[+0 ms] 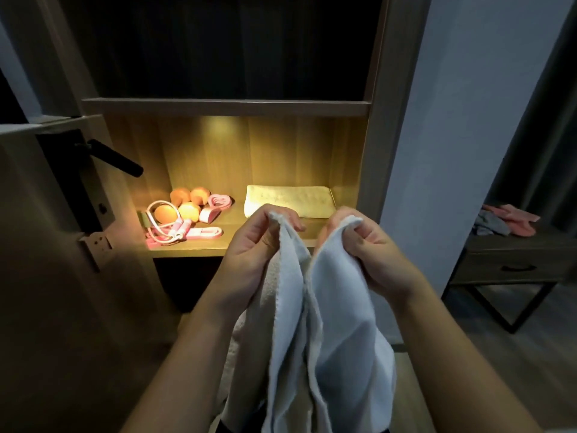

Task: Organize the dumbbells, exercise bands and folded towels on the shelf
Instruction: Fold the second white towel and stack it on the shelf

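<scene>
A white towel [327,332] hangs unfolded in front of the lit wooden shelf [193,246]. My left hand [249,248] pinches its upper left corner and my right hand [368,248] pinches its upper right corner, both held close together just before the shelf's front edge. On the shelf, a folded pale towel [288,198] lies at the right. At the left sit orange-pink dumbbells [184,204], pink rolled exercise bands [218,203] and a pink skipping rope [168,231] in a loose heap.
An open door with a black lever handle [115,159] stands close on the left. A white wall [462,120] borders the shelf on the right. Farther right, a low side table [512,260] carries grey and pink cloths [505,223].
</scene>
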